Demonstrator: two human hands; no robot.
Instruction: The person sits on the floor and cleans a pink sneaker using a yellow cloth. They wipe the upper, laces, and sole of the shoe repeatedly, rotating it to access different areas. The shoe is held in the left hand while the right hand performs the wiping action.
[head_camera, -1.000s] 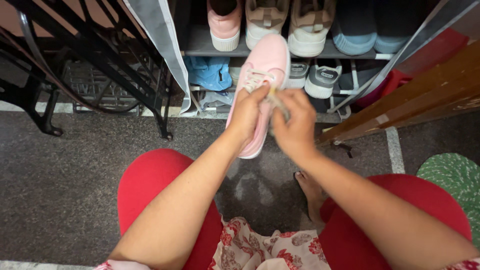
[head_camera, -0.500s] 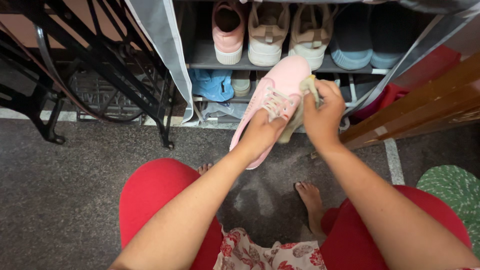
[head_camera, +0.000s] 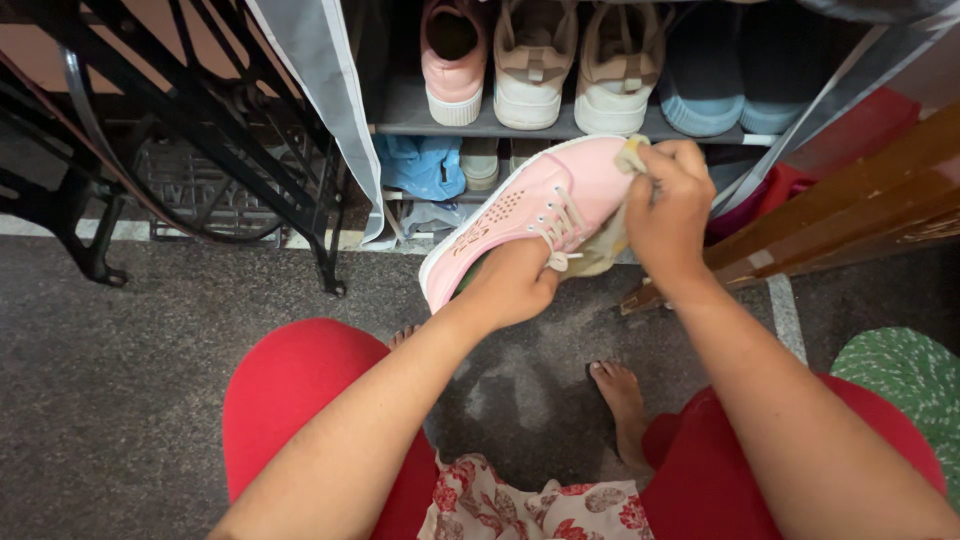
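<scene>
A: What is the biggest thing here?

B: The shoe rack (head_camera: 420, 112) at the far side, with a grey cover hanging open. On its upper shelf stand one pink shoe (head_camera: 453, 55), a beige pair (head_camera: 575, 60) and a blue pair (head_camera: 715, 70). At the far left is a black iron stand (head_camera: 200, 120). The floor (head_camera: 130, 380) is dark and speckled, and a green mat (head_camera: 905, 385) lies at the right edge.

A: And the shoe in the hands?

B: The pink sneaker (head_camera: 525, 215) is held in the air in front of the lower shelf, above the floor. Its long axis goes diagonally: the toe points to the far right, the heel to the near left. It is turned on its side, so the perforated side panel and the white laces face up.

A: What do the hands do?

B: The left hand (head_camera: 515, 285) is curled closed around the heel part, gripping the sneaker from below. The right hand (head_camera: 668, 215) is closed in a fist on a yellowish cloth (head_camera: 605, 245) and presses it against the toe area.

A: How far is the wiping?

B: I judge it is in the middle. The cloth is at the toe end; the side panel looks clean, but I cannot tell about the sole and the other side.
</scene>
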